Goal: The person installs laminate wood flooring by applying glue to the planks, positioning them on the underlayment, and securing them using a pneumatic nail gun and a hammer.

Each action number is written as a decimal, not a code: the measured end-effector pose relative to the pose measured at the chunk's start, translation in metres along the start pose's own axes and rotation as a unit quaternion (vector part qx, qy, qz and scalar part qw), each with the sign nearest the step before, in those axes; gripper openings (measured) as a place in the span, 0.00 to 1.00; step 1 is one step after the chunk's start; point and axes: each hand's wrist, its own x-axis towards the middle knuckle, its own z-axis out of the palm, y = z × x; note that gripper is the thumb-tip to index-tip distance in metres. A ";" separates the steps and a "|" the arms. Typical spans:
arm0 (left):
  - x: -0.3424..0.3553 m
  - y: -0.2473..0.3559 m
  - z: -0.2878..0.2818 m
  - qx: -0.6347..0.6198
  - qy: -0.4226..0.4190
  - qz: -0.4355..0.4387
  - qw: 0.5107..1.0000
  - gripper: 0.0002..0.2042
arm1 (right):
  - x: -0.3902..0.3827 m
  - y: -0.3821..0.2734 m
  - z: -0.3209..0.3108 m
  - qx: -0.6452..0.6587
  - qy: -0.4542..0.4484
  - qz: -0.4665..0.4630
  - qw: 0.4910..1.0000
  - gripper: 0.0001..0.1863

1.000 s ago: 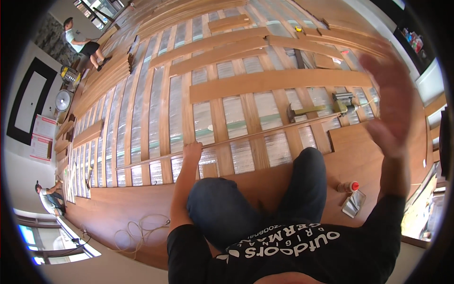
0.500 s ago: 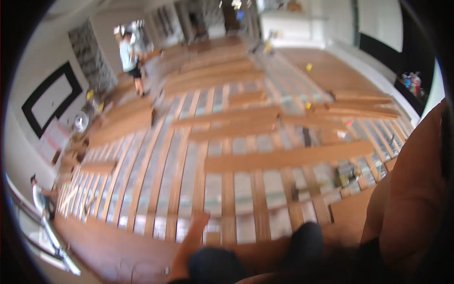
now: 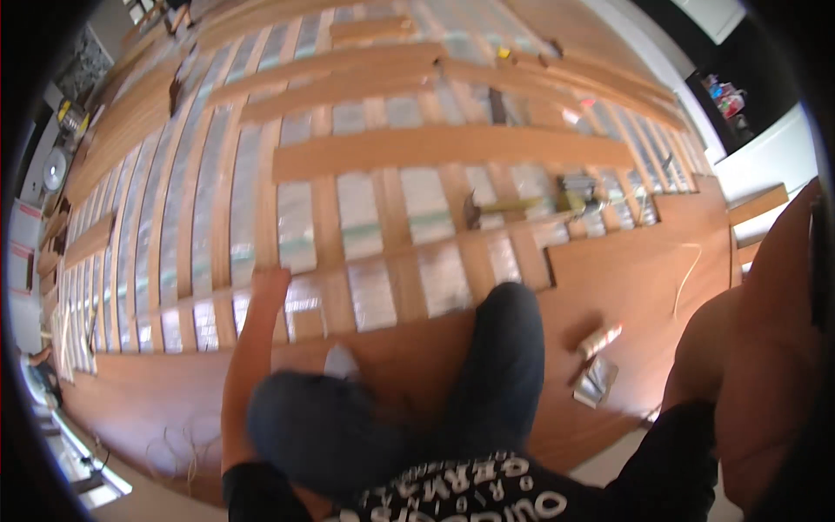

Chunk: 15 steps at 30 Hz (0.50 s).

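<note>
My left hand (image 3: 271, 283) grips a long, thin, pale strip (image 3: 391, 252) lying crosswise over the floor battens and silver underlay. My right arm is raised close to the camera at the right edge, with the hand (image 3: 774, 252) mostly cropped and its fingers hidden. Beyond the strip rest a hammer (image 3: 500, 204) and a nail gun (image 3: 578, 187). By my right knee, on the laid brown boards (image 3: 609, 287), are a bottle (image 3: 600, 339) and a metal tray (image 3: 594, 383). A loose plank (image 3: 444, 148) spans the battens ahead of me.
Board stacks (image 3: 130, 130) and scattered planks cover the far floor. A fan (image 3: 54, 165) stands along the left wall. One co-worker's legs (image 3: 180, 17) show at top left, another person (image 3: 39, 378) at far left. A cord (image 3: 178, 452) curls at lower left.
My right hand has risen from the right side to close beside the camera. The view swung up, then back down, slightly blurred. My left hand stays on the strip.
</note>
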 end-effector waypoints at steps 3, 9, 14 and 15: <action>-0.008 0.002 -0.002 -0.006 -0.005 0.017 1.000 0.08 | 0.002 0.004 0.008 0.010 0.004 0.014 1.000 0.21; -0.017 -0.001 0.003 -0.025 0.059 0.064 0.996 0.06 | -0.057 0.033 0.031 0.044 0.155 0.132 0.978 0.19; -0.025 0.008 0.006 0.007 0.018 0.057 0.998 0.05 | -0.249 0.080 0.142 0.025 0.186 0.830 0.525 0.21; -0.027 0.009 0.007 0.012 0.017 0.069 0.997 0.06 | -0.294 0.084 0.175 0.131 0.267 0.872 0.388 0.27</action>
